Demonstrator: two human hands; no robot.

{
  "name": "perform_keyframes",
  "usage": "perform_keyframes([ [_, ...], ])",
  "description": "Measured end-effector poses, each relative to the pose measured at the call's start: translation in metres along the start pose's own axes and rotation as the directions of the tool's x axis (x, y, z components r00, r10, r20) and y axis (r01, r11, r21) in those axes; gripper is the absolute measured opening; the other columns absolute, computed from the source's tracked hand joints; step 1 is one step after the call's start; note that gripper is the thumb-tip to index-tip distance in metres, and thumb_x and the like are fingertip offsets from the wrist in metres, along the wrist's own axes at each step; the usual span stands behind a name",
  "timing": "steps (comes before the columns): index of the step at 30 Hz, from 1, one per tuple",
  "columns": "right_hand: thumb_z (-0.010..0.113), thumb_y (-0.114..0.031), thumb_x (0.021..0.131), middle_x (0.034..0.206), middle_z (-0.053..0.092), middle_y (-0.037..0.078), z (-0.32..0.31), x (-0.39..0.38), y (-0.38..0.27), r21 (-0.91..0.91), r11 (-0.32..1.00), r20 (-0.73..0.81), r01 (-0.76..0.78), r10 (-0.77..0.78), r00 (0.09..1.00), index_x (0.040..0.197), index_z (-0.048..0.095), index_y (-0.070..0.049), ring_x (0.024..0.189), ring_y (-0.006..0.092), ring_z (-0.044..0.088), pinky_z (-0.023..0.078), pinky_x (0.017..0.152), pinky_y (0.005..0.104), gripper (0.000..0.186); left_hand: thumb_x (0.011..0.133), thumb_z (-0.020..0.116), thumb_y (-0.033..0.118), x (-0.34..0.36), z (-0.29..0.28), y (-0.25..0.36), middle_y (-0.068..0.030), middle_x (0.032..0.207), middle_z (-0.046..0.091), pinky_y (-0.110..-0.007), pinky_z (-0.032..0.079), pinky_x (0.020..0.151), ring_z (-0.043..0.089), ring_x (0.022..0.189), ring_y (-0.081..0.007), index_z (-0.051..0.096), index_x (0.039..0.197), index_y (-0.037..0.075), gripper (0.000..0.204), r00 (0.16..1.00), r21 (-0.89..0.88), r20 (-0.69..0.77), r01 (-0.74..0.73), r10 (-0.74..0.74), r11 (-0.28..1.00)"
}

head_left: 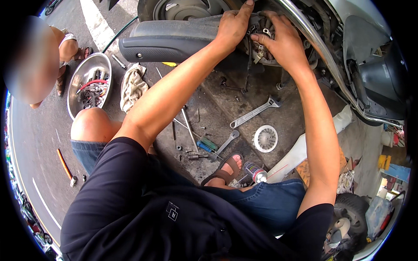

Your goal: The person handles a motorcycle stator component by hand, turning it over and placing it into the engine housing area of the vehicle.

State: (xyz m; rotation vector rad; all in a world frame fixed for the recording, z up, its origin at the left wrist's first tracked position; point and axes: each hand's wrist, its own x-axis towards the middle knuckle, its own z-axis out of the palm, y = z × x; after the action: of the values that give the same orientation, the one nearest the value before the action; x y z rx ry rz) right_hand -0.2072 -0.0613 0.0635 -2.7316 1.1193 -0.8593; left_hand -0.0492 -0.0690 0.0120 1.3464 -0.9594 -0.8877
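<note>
Evidently, both hands are brought up to the engine (pixel 262 56) at 1 o'clock, one at each side, probably so it can be steadied and reached from two directions. The left hand (pixel 233 28) lies where the muffler (pixel 170 43) ends, thumb stretched upward; its other fingers are out of sight, so I cannot tell whether they grip. The right hand (pixel 284 41) arches over the engine, thumb and forefinger apart; whether its hidden fingertips pinch anything, I cannot tell.

The bowl (pixel 82 71) at 10 o'clock likely keeps loose tools (pixel 93 89) from scattering. Just beside it, at its 3 o'clock, the rag (pixel 133 87) seems left handy for wiping. The wrenches (pixel 254 114) lie bare on the ground (pixel 143 152), presumably for quick picking up.

Counted: one engine, one muffler, one bowl, one rag; two wrenches, at 2 o'clock and near the middle toward 4; one fan (pixel 265 133) at 3 o'clock; one can (pixel 254 171) between 4 and 5; two screwdrivers (pixel 204 147) near the middle, blue-handled and green-handled; one hammer (pixel 64 163) between 8 and 9. The bowl's tools overlap too much to count.
</note>
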Motion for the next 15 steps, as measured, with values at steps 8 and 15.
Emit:
perform_keyframes([
  [8, 0.078, -0.038, 0.075, 0.111, 0.062, 0.012, 0.004, -0.002, -0.006, -0.080, 0.996, -0.107, 0.050, -0.059, 0.993, 0.125, 0.057, -0.007, 0.106, 0.0328, 0.060, 0.047, 0.089, 0.0413, 0.063, 0.090, 0.050, 0.063, -0.001, -0.002, -0.001, -0.0258, 0.102, 0.068, -0.041, 0.045, 0.089, 0.064, 0.101, -0.0338, 0.067, 0.103, -0.011, 0.077, 0.999, -0.079, 0.017, -0.045, 0.046, 0.996],
  [15, 0.077, -0.039, 0.076, 0.110, 0.062, 0.013, 0.005, -0.003, -0.015, -0.124, 0.992, -0.099, 0.009, -0.022, 0.995, 0.124, 0.056, -0.004, 0.105, 0.0335, 0.060, 0.047, 0.087, 0.0422, 0.063, 0.091, 0.049, 0.063, 0.000, -0.003, 0.002, -0.0306, 0.092, 0.067, -0.044, 0.045, 0.087, 0.064, 0.097, -0.0411, 0.069, 0.095, -0.009, 0.074, 0.995, 0.136, -0.062, -0.071, 0.080, 0.988],
])
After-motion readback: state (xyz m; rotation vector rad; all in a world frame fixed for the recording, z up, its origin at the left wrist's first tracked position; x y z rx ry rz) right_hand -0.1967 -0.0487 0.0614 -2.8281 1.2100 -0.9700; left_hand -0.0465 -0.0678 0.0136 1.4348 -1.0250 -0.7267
